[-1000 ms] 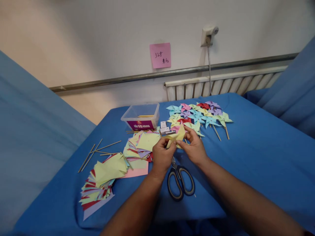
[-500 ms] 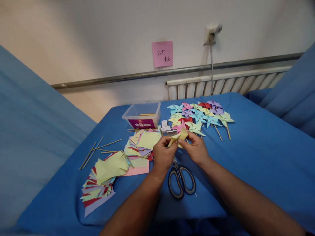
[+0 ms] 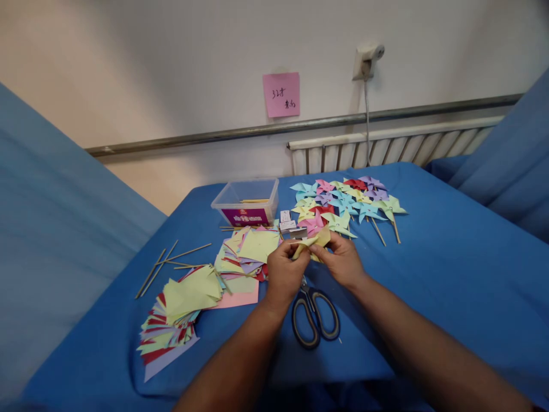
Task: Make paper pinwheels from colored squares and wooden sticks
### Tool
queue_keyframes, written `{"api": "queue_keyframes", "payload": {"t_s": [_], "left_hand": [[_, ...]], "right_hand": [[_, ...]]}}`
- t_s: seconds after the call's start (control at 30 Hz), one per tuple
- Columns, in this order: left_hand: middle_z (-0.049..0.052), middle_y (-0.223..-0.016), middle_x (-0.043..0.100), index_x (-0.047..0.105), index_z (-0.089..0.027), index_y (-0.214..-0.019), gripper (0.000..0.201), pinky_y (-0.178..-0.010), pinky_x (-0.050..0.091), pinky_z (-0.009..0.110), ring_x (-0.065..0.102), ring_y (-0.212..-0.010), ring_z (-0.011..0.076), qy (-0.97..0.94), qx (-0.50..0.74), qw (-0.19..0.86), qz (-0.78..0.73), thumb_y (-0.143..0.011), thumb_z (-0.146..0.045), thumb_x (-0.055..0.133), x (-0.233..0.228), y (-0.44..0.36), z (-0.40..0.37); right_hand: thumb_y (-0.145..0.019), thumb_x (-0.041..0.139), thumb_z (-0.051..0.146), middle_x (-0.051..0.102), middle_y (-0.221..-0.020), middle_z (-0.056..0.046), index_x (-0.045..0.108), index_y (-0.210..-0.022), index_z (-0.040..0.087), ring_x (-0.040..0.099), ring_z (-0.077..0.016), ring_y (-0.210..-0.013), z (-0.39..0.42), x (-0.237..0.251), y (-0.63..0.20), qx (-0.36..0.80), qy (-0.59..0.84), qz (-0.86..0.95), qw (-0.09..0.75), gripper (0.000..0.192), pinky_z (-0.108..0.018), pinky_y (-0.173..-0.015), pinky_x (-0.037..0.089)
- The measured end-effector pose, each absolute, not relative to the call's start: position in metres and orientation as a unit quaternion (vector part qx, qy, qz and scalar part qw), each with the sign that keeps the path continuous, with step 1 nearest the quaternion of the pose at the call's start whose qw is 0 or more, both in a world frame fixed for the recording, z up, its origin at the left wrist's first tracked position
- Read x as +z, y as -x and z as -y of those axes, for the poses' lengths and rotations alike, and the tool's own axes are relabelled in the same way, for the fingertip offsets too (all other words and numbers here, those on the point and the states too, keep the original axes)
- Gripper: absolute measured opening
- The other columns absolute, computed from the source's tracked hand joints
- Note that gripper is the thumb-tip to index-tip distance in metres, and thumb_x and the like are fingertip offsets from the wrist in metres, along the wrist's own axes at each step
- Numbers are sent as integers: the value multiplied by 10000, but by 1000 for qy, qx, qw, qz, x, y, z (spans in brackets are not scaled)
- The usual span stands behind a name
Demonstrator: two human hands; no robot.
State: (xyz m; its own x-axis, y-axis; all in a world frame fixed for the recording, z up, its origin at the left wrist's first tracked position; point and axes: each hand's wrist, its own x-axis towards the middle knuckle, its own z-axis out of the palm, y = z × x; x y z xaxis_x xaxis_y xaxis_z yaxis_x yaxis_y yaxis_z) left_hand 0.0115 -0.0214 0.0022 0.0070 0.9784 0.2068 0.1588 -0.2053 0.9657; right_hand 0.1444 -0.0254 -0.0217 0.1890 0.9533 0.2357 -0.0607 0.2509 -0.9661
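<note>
A yellow paper pinwheel (image 3: 318, 239), partly folded, is held between both hands above the table. My left hand (image 3: 286, 266) pinches its left side, fingers closed. My right hand (image 3: 342, 260) grips the right side, with the thumb pressed on the paper. The fingers cover much of the paper's middle, so a pin or stick there cannot be made out. Just below the hands lie dark-handled scissors (image 3: 315, 317), their blades partly hidden. Behind the hands sit small white boxes (image 3: 286, 221). Finished-looking pinwheels (image 3: 343, 201) in several colours lie beyond my right hand.
Coloured paper squares lie in a fanned stack (image 3: 191, 294) and a second pile (image 3: 258, 246) on the left. Loose sticks (image 3: 159, 266) lie beside them. A clear plastic box (image 3: 246, 197) with sticks stands at the back. Blue cloth (image 3: 437, 274) covers the table; a radiator (image 3: 394, 149) is behind it.
The yellow paper has shifted slightly in my fingers, its upper flap now lower and flatter. Both hands stay in nearly the same place, and the view has moved a little.
</note>
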Motion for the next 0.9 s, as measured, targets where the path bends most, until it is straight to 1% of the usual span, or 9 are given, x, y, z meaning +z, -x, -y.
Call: {"api": "queue_keyframes", "payload": {"t_s": [0.1,0.23,0.4,0.6,0.77,0.9], "left_hand": [[7,-723,687,709,-154,-824,154,-660,461,239,609,-688,146,-581,514,399,-489,-693,-234,691,2,-10,21],[12,-718,691,710,-149,-818,158,-656,465,243,613,-683,151,-579,517,396,-489,-680,-223,693,4,-9,20],[28,-733,706,712,-138,-826,175,-674,475,261,625,-687,164,-582,516,390,-493,-674,-225,700,5,-9,19],[11,-711,695,717,-146,-806,161,-633,453,245,610,-663,153,-592,504,375,-505,-662,-213,697,7,-7,20],[4,-714,701,721,-155,-800,158,-645,453,238,604,-668,145,-596,496,364,-515,-649,-193,690,11,-7,22],[1,-695,688,721,-160,-780,132,-645,451,240,594,-663,145,-596,496,371,-511,-665,-204,674,12,-9,23]], "right_hand": [[-714,760,333,715,-835,-17,736,-881,219,616,-180,-738,24,-22,-147,402,469,501,606,203,-316,-736,489],[-724,747,337,694,-792,-12,726,-835,219,594,-164,-679,23,-24,-151,429,451,512,592,164,-299,-684,485],[-728,739,331,684,-800,-10,700,-811,221,588,-161,-679,21,-26,-152,460,427,507,591,144,-290,-665,477],[-748,719,334,630,-735,6,693,-810,209,550,-150,-658,21,-30,-148,428,439,512,602,141,-273,-632,451],[-759,702,332,632,-745,2,680,-822,205,554,-155,-668,22,-30,-147,414,453,519,595,144,-282,-648,460],[-743,718,339,671,-819,-14,674,-835,213,599,-175,-731,24,-26,-148,443,434,512,594,162,-301,-693,484]]}}
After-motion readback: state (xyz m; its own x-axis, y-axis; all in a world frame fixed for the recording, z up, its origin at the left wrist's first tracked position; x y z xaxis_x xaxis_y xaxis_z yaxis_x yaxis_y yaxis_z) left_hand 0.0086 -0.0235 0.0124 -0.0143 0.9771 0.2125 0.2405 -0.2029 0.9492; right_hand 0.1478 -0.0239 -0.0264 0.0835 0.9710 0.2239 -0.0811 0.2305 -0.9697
